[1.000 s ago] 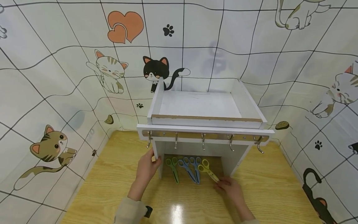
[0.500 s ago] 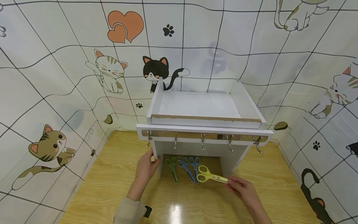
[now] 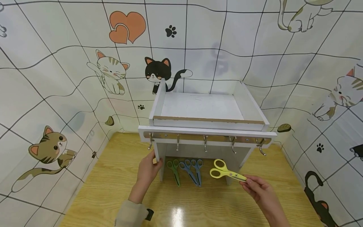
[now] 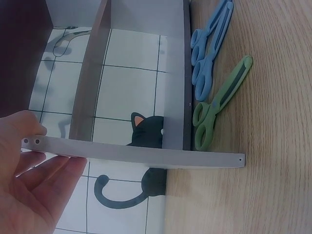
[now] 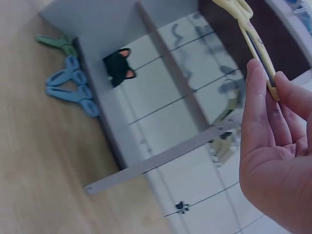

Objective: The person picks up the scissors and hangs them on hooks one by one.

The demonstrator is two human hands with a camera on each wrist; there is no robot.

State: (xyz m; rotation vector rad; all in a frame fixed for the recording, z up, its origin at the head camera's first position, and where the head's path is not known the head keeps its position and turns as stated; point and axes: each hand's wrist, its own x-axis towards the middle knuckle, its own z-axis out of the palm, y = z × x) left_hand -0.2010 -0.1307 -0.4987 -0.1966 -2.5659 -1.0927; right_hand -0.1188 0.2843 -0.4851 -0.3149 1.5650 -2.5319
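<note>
Yellow scissors [image 3: 224, 171] are pinched at the blade end by my right hand [image 3: 263, 194], in front of the right leg of a white shelf [image 3: 210, 130]. In the right wrist view the thumb and fingers of the right hand [image 5: 278, 131] press on the scissors [image 5: 256, 41], handles pointing away. My left hand [image 3: 147, 171] grips the shelf's left side panel; in the left wrist view the thumb and fingers of the left hand [image 4: 34, 170] lie on either side of the panel edge [image 4: 131, 153]. Green scissors [image 3: 174, 171] and two blue scissors [image 3: 188, 171] lie on the table under the shelf.
Several metal hooks [image 3: 205, 143] hang along the shelf's front rail. The shelf's top is a shallow tray with raised sides. The wooden table [image 3: 113, 176] meets cat-patterned walls [image 3: 71, 78] at the back and both sides.
My right hand has lifted the yellow scissors off the table and carried them up and to the right, turning the handles to the left. The left hand stays on the panel.
</note>
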